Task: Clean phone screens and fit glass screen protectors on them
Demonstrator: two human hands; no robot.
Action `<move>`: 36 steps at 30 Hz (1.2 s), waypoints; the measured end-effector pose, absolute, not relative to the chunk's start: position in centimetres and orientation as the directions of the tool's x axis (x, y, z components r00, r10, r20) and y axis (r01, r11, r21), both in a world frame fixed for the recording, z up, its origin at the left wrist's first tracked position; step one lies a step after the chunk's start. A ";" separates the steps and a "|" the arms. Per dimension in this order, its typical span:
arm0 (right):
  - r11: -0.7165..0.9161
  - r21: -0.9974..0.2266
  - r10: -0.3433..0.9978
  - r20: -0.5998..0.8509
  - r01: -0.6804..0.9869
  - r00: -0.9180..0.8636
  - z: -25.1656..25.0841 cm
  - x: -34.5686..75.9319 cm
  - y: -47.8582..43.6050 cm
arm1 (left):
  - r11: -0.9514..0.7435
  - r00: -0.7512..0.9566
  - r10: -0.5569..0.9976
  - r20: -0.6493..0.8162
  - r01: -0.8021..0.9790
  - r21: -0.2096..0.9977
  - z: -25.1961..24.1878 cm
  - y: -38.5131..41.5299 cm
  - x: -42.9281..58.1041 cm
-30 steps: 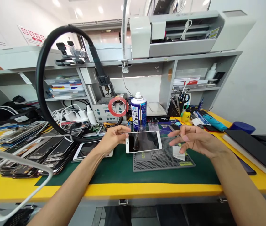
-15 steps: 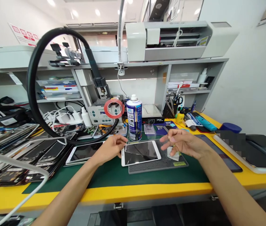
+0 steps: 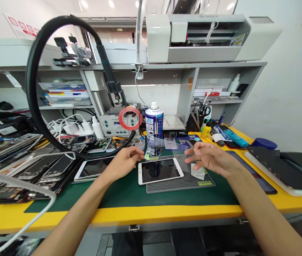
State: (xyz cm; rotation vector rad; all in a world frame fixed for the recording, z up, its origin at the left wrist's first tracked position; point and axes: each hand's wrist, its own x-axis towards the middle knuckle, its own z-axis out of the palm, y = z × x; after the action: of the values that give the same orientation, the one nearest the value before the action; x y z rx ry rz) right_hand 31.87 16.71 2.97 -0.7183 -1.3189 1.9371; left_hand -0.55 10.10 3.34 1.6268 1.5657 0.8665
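Note:
A white-framed tablet with a dark, glossy screen lies face up, partly on a grey perforated mat. Just above its far edge hangs a thin clear film, hard to make out against the background. My left hand pinches the film's left end, where a small green tab shows by the fingertips. At the right end, my right hand has thumb and forefinger closed on the film, its other fingers spread. A crumpled white wipe lies on the mat below my right hand.
A blue spray can stands right behind the tablet. To the left are another white device, stacks of phone parts and a looped black hose. A dark tablet lies at right. A white cable crosses the left foreground.
The clear film has come up from low over the tablet's screen, and pale streaks no longer cross the glass. Both hands stay at the film's ends. The camera view has shifted slightly.

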 end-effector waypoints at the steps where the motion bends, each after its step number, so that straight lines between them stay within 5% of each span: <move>1: -0.257 -0.940 0.786 -0.068 -0.224 -0.615 3.0 31.8 16.7 | -0.021 0.028 1.000 0.007 0.533 0.846 3.5 10.0 -0.6; 18: -0.174 -0.938 0.800 0.044 -0.301 -0.598 2.7 31.5 16.4 | 0.017 0.118 0.990 -0.074 0.424 0.905 3.7 6.0 -0.4; 23: -0.102 -0.941 0.819 0.104 -0.322 -0.564 3.1 30.3 15.4 | 0.053 0.069 0.996 -0.062 0.128 0.990 3.2 3.2 2.9; 28: 0.064 -0.947 0.885 0.199 -0.314 -0.421 3.4 27.8 11.9 | 0.010 -0.152 0.987 -0.054 -0.275 0.961 2.9 2.4 7.0; 36: 0.393 -0.903 0.887 0.422 -0.174 -0.189 1.2 24.7 6.0 | -0.104 -0.303 0.951 -0.068 -0.515 0.851 2.5 2.0 9.4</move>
State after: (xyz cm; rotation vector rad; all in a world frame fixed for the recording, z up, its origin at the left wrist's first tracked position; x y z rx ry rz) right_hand 24.75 6.00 1.17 -0.6836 -1.4405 1.0995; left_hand 9.35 2.01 2.49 0.6317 0.9841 1.6589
